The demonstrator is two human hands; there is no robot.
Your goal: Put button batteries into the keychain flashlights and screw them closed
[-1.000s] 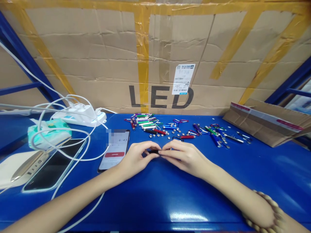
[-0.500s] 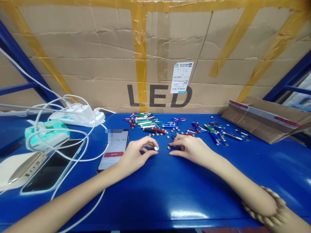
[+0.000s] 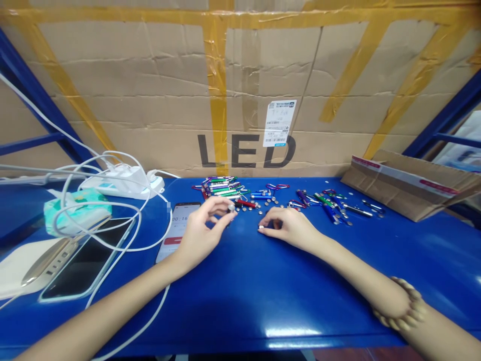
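Observation:
My left hand (image 3: 201, 228) is raised a little above the blue table (image 3: 240, 296), thumb and fingers pinched on a small black mini flashlight (image 3: 230, 210) with a silver end. My right hand (image 3: 287, 225) rests on the table just to the right, fingertips pinching a small silver button cell (image 3: 260, 228). Behind both hands lies a pile of coloured mini flashlights (image 3: 223, 186) and several loose button cells (image 3: 263, 203). More flashlights with key clips (image 3: 330, 203) are scattered to the right.
A phone with a lit screen (image 3: 176, 230) lies under my left wrist. Further left are a dark tablet (image 3: 82, 260), white cables (image 3: 112, 210), a power strip (image 3: 120, 181) and a tissue pack (image 3: 75, 208). A large carton marked LED (image 3: 244, 100) forms the back wall. A flattened cardboard piece (image 3: 409, 183) lies at the right.
My hands were joined on the black flashlight, then drew apart. The left hand has lifted with the flashlight; the right hand has pinched a button cell on the table.

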